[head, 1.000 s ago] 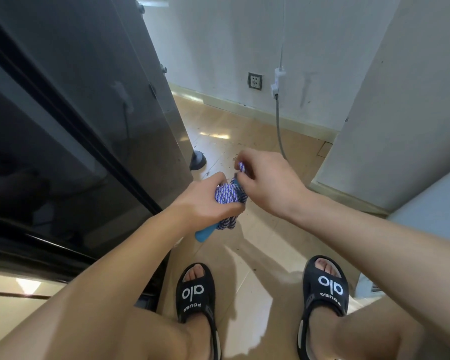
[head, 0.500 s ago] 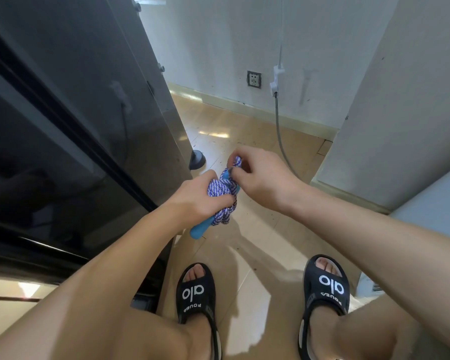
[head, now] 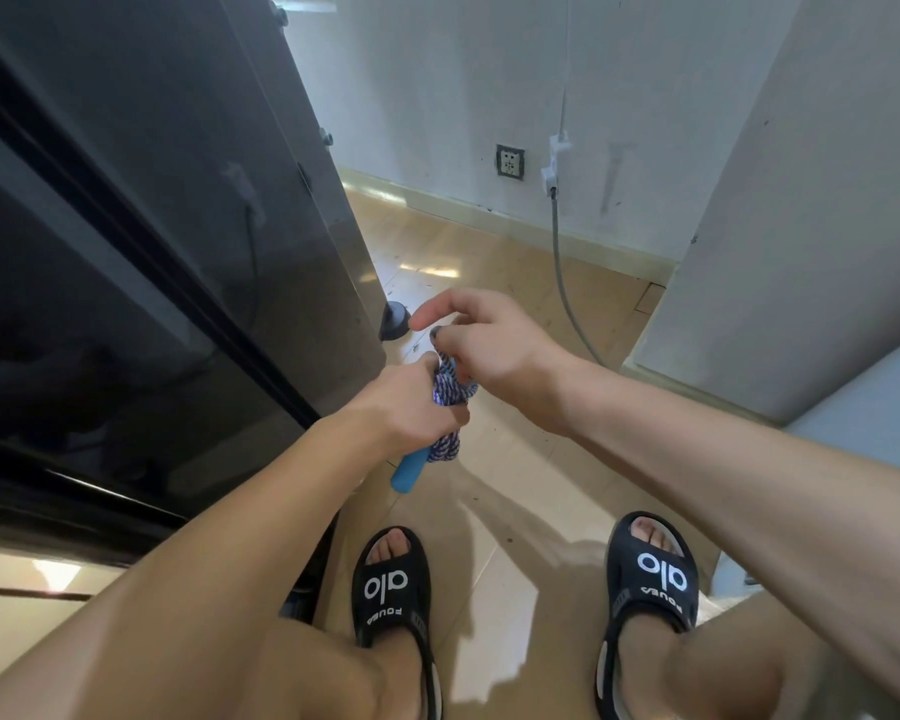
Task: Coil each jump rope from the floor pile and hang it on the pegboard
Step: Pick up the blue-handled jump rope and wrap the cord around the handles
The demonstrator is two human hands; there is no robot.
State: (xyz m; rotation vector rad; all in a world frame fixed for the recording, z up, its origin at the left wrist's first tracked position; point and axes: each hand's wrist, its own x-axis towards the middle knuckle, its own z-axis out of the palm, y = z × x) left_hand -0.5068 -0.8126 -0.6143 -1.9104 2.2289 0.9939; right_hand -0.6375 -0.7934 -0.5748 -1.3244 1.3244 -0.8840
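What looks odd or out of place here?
Nothing is spilled or broken. The left hand grips the coiled jump rope; the right hand pinches its top. A grey hose trails loose along the floor.

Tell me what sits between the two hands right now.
The coiled jump rope with its blue handle: the left hand grips the bundle, the right hand pinches its top. Head view.

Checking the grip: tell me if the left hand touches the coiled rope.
Touching. The head view shows the left hand wrapped around the coiled rope, its blue handle sticking out below.
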